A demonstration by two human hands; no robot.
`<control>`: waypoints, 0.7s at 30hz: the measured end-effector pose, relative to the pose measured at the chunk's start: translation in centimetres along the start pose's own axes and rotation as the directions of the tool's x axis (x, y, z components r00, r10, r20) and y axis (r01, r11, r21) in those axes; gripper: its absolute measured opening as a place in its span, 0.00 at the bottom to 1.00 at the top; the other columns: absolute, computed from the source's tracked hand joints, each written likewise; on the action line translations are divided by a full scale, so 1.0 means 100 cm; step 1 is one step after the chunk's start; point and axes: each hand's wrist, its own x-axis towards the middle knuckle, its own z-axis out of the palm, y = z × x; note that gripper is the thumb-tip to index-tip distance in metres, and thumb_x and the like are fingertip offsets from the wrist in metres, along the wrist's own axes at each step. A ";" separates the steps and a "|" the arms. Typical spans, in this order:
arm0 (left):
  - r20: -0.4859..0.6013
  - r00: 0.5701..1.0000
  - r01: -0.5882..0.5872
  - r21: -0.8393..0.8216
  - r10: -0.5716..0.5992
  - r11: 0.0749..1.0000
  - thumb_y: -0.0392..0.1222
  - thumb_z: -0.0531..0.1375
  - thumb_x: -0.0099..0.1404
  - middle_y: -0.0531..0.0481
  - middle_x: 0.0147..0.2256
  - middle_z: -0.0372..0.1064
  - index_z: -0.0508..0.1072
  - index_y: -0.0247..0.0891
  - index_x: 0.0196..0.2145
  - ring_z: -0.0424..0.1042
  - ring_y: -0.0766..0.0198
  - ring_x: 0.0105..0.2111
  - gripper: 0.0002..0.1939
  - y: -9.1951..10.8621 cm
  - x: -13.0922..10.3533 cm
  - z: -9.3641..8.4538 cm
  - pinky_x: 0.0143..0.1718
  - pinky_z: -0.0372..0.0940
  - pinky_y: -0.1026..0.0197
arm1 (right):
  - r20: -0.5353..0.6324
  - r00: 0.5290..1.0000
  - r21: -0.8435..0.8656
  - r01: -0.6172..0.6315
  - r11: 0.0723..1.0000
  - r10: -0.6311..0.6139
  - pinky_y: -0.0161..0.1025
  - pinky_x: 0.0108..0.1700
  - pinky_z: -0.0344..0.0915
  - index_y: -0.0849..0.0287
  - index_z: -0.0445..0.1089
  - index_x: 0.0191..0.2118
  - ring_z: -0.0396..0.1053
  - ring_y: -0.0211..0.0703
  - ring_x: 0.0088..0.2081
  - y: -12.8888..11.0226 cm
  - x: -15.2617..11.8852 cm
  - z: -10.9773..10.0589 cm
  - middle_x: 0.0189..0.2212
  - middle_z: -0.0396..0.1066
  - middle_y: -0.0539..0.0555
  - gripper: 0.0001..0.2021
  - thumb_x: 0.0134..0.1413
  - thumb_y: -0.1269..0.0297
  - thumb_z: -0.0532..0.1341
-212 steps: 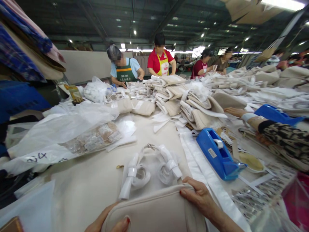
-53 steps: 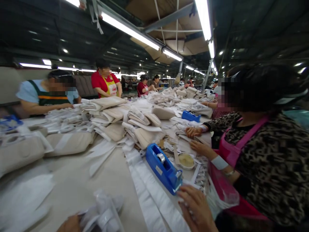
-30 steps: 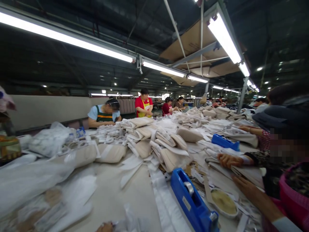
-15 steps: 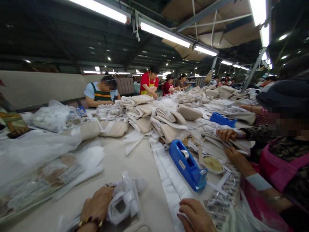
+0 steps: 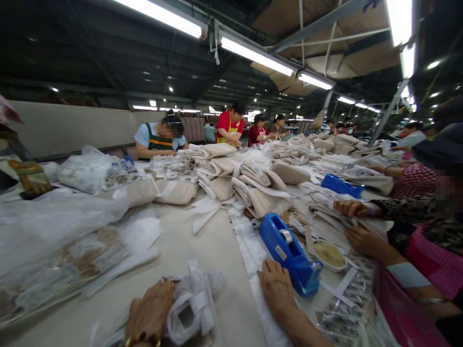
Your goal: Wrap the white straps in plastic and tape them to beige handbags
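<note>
White wrapped straps [image 5: 193, 306] sat near on the table [image 5: 206, 250], beside the left hand [image 5: 150, 308], and the right hand [image 5: 278, 284] lay on the long white sheets [image 5: 249, 241], but hidden fingertips meant nobody could tell if either gripped. The sheets might have crumpled if the right hand pushed hard. It had moved farther in, right by the blue tape holder [image 5: 280, 251].
</note>
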 end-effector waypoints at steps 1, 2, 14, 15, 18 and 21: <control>0.014 1.000 -0.002 -0.010 0.002 1.000 0.40 0.38 0.65 0.48 0.46 0.68 0.67 0.46 0.42 0.65 0.56 0.49 0.20 0.000 -0.001 -0.001 0.42 0.55 0.50 | 0.004 1.000 0.005 0.012 1.000 -0.012 0.45 0.37 0.59 0.65 0.71 0.39 0.68 0.52 0.38 0.001 0.001 0.000 0.37 0.73 0.61 0.09 0.54 0.77 0.55; 0.023 1.000 -0.008 -0.024 0.009 1.000 0.40 0.38 0.65 0.47 0.46 0.68 0.67 0.46 0.42 0.65 0.55 0.50 0.20 0.000 -0.001 -0.002 0.43 0.55 0.49 | 0.010 1.000 0.009 0.022 1.000 -0.022 0.45 0.37 0.59 0.63 0.72 0.36 0.68 0.50 0.36 0.002 0.003 -0.001 0.35 0.73 0.59 0.10 0.53 0.79 0.54; 0.046 0.999 -0.001 -0.084 0.005 0.996 0.38 0.38 0.65 0.47 0.46 0.68 0.67 0.45 0.42 0.63 0.55 0.51 0.19 0.008 -0.006 -0.012 0.44 0.53 0.48 | 0.184 0.971 0.276 0.095 0.956 -0.150 0.32 0.33 0.58 0.57 0.70 0.28 0.69 0.38 0.32 -0.022 0.004 -0.053 0.28 0.72 0.49 0.05 0.49 0.74 0.60; 0.053 0.999 0.003 -0.085 0.001 0.996 0.38 0.38 0.65 0.47 0.46 0.68 0.67 0.45 0.41 0.63 0.55 0.51 0.19 0.009 -0.006 -0.014 0.44 0.53 0.48 | 0.298 0.926 0.380 0.110 0.918 -0.234 0.30 0.33 0.59 0.57 0.71 0.29 0.70 0.37 0.32 -0.025 -0.001 -0.061 0.29 0.72 0.48 0.04 0.47 0.73 0.62; 0.069 0.998 0.015 -0.101 -0.008 0.995 0.38 0.39 0.65 0.46 0.45 0.68 0.68 0.44 0.39 0.63 0.54 0.50 0.19 0.011 -0.008 -0.018 0.44 0.54 0.48 | 0.544 0.732 0.605 -0.005 0.796 -0.409 0.32 0.38 0.62 0.56 0.73 0.36 0.71 0.41 0.35 -0.029 -0.010 -0.081 0.33 0.74 0.50 0.12 0.42 0.63 0.67; 0.056 0.998 0.037 -0.134 -0.029 0.990 0.38 0.40 0.65 0.47 0.45 0.68 0.69 0.44 0.39 0.63 0.54 0.51 0.19 0.013 -0.009 -0.020 0.45 0.53 0.47 | 0.451 0.830 0.637 -0.043 0.769 -0.328 0.36 0.43 0.65 0.59 0.71 0.41 0.71 0.43 0.38 -0.028 -0.002 -0.080 0.37 0.73 0.55 0.13 0.52 0.59 0.59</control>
